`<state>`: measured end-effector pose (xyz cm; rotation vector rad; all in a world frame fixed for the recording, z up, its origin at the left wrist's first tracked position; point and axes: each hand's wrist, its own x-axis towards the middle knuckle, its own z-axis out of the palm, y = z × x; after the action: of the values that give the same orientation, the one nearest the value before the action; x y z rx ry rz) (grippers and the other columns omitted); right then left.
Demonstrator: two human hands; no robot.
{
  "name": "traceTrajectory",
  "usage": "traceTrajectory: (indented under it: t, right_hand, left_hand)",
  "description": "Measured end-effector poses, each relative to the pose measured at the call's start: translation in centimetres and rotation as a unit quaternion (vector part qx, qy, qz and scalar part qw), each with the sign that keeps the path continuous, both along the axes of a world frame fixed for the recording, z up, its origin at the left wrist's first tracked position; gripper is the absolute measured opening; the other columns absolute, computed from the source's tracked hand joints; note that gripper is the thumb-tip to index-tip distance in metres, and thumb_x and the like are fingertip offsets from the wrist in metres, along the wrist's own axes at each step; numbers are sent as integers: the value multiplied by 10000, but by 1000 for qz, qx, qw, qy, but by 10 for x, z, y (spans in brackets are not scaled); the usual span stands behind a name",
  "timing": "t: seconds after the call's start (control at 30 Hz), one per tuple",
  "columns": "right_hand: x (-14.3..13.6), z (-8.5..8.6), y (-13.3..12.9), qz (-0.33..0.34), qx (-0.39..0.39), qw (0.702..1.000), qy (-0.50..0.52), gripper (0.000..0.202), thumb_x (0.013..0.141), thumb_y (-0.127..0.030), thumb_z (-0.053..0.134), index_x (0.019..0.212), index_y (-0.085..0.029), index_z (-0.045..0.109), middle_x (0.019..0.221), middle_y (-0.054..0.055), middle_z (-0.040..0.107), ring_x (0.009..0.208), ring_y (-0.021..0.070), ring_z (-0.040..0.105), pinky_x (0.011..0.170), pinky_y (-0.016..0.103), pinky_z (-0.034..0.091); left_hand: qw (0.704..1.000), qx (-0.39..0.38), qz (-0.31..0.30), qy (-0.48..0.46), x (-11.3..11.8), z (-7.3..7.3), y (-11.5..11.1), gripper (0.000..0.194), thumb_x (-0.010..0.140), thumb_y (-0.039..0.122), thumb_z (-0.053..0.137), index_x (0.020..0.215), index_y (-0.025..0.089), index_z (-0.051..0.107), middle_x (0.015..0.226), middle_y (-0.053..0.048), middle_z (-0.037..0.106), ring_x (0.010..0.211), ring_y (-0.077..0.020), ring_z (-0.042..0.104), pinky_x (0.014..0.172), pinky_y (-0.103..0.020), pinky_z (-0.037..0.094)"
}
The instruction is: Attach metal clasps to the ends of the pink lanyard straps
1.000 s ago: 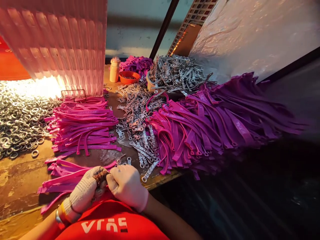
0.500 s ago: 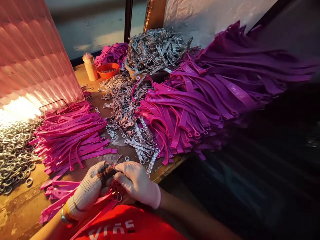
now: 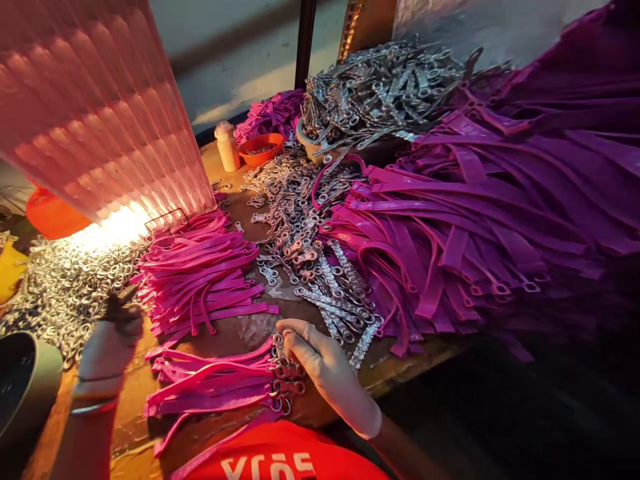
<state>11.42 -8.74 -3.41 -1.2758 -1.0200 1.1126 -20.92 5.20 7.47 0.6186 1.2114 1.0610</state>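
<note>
So our right hand (image 3: pixel 325 370) presses flat on the clipped pink straps (image 3: pixel 220 387) at bottom centre, while the blurry left hand (image 3: pixel 107 347) at lower left we can't tell.

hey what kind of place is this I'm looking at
Probably a small assembly workshop. A worn workbench is piled with pink straps, purple straps and loose metal rings, and the gloved right hand rests on straps already fitted with clips.
</note>
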Motion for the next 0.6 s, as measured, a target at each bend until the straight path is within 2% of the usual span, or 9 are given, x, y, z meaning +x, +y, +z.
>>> traceTrajectory:
  t: [0.03,0.07,0.1,0.13,0.2,0.27,0.4,0.5,0.6]
  right_hand:
    - [-4,3,0,15,17,999,-27,289,984,-419,524,1092,-207,688,759,9,664,673,150,602,630,263,510]
    - [-9,7,0,29,39,997,-55,254,990,-376,525,1102,-215,686,830,21,704,735,157,642,685,268,533]
    - [-13,11,0,39,66,993,-84,223,992,-333,528,1106,-221,683,909,31,731,805,164,672,744,275,545]
    - [-18,14,0,47,97,988,-112,201,993,-289,528,1113,-226,677,982,38,744,874,169,689,800,282,548]
    - [-26,20,0,52,158,971,-171,202,990,-212,520,1143,-233,651,1069,47,743,967,175,694,875,298,538]
    - [-32,22,-1,50,206,949,-235,244,980,-171,522,1198,-235,612,1080,53,737,987,181,690,890,315,532]
    - [-40,23,-5,42,252,901,-350,314,959,-158,550,1265,-225,554,1083,67,723,976,201,676,877,344,519]
    - [-45,23,-6,36,262,876,-404,334,949,-132,540,1271,-220,538,1072,73,709,969,212,657,867,357,507]
    - [-49,26,-6,48,264,852,-450,392,909,-97,553,1289,-195,536,1040,88,699,936,234,643,841,383,507]
  left_hand:
    - [997,-47,-19,-55,14,-8,-12,386,1001,495,480,1095,175,673,655,-4,659,471,-92,555,395,-161,414]
    - [988,-100,-64,-102,30,-17,-25,465,1007,529,440,1160,153,666,858,-83,740,657,-144,677,499,-199,511]
    - [977,-122,-105,-143,47,-27,-39,535,996,566,432,1213,130,655,1029,-138,750,826,-198,721,630,-255,577]
    - [965,-132,-137,-181,63,-35,-52,598,967,621,447,1241,131,651,1148,-162,732,960,-249,719,756,-319,597]
    - [946,-132,-180,-234,87,-46,-73,692,911,703,468,1284,146,642,1331,-168,662,1169,-321,651,967,-427,542]
    - [940,-116,-198,-253,98,-51,-86,707,891,727,472,1306,178,635,1418,-141,611,1280,-340,577,1074,-477,462]
    - [939,-93,-211,-254,103,-56,-97,616,899,633,540,1307,181,634,1391,-146,628,1311,-330,549,1106,-507,427]
    - [950,-66,-213,-220,106,-58,-106,489,861,389,695,1301,184,639,1292,-134,686,1229,-300,615,1083,-470,462]
    - [964,-19,-220,-146,106,-65,-116,527,808,218,737,1323,191,631,1267,-120,700,1206,-310,632,1068,-458,484]
